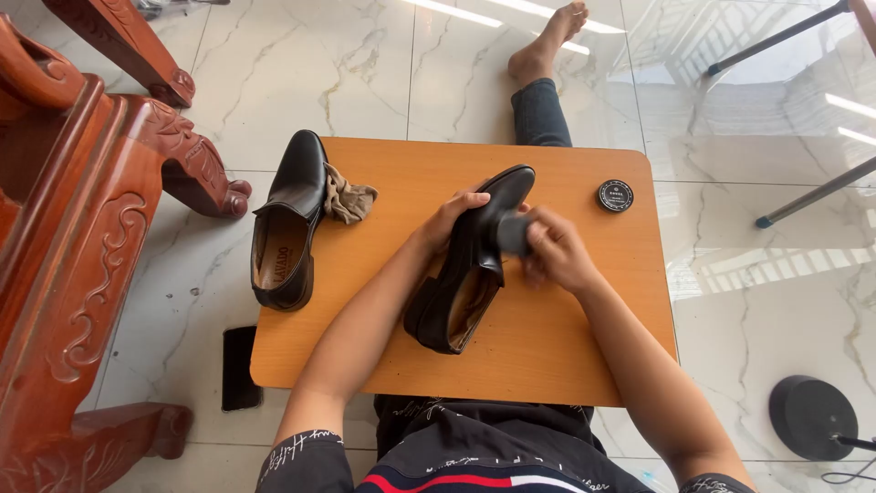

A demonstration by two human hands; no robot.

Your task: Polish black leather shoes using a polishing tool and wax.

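Your left hand (453, 217) grips the black shoe (467, 265) mid-desk (547, 365), toe toward the far edge; your right hand (554, 251), closed around a dark applicator (513, 234), presses its side.

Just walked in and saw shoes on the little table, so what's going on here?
A person sits on the floor at a low wooden table. The left hand grips a black leather shoe near its toe, tilting it up off the table. The right hand presses a small dark pad against the shoe's upper. The second shoe sits at the table's left edge beside a crumpled beige cloth. A small round black tin, lid on, lies near the far right corner.
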